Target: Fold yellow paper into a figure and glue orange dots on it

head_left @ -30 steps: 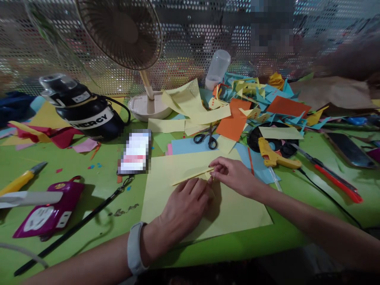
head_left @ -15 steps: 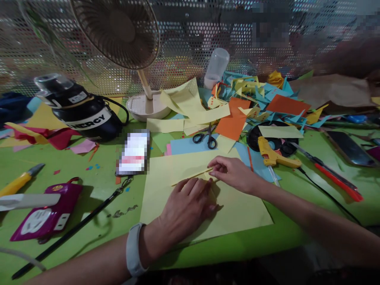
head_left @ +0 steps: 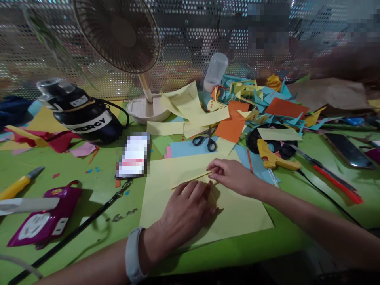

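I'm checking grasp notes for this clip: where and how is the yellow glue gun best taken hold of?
Probably take the glue gun by its handle, from above and the right. It lies on its side, handle reaching rightward, away from the clear glue stick jutting toward the near side; the black cord leaves the handle's end, so grip just short of it.

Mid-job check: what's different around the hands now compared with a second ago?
The left hand now shows what looks like its thumb, poking out to the right over the large yellow sheet; a second ago it was out of sight. Nothing was visibly picked up or let go. The right hand stays at the folded yellow strip's right end; scissors and glue gun are unmoved.
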### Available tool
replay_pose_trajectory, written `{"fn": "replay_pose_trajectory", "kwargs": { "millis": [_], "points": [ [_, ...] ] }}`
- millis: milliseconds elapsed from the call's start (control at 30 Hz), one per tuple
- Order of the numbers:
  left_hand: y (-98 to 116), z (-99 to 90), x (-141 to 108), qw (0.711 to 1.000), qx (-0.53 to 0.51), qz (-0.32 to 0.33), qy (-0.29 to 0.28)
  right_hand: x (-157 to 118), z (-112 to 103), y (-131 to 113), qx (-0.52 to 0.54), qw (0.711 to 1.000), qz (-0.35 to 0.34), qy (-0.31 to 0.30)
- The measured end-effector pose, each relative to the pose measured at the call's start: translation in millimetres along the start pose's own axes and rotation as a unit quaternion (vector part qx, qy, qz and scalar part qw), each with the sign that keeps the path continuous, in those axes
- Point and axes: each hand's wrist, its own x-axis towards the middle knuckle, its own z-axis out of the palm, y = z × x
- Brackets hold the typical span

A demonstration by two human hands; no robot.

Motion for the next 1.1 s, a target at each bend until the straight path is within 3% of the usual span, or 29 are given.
{"fn": "replay_pose_trajectory", "kwargs": {
  "millis": [367, 1100],
  "points": [
    [-1.5, -5.1, 0.7, 0.999, -0.019, -0.007, -0.042, 0.9, 0.0, 0.7, -0.009, 1.000, -0.009, 0.000],
    [-1.2, -5.7, -0.1, 0.997, -0.034, -0.017, -0.067, 1.6, -1.1, -0.3, 0.015, 1.000, -0.011, -0.014]
  ]
}}
